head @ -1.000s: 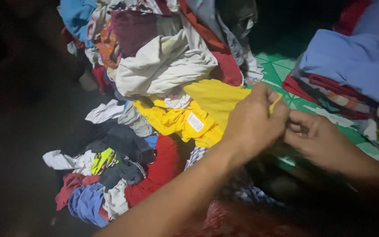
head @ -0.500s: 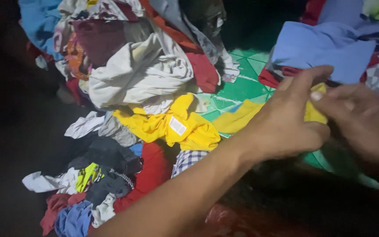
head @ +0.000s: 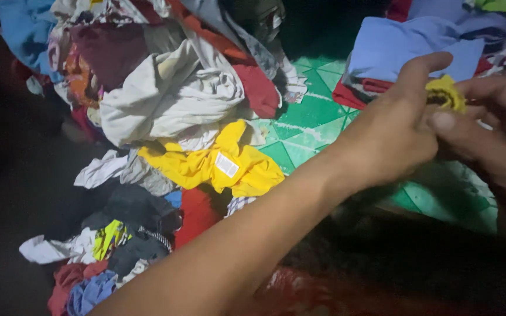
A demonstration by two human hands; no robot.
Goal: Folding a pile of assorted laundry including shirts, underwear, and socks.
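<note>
Cloth, small bunched yellow fabric piece (head: 445, 93), sits pinched between both hands at upper right, above green patterned floor mat (head: 311, 117). Left hand (head: 390, 137), w/ forearm crossing frame from bottom centre, is closed on cloth: thumb raised over top, fingers curled below. Right hand (head: 487, 131) enters from right edge, thumb and fingers gripping same cloth from opposite side. Behind hands: folded blue garment (head: 399, 50) on stack of folded clothes. Left of mat: large loose pile of mixed clothes, incl. crumpled cream shirt (head: 171, 96) and yellow garment w/ white label (head: 218, 167).
</note>
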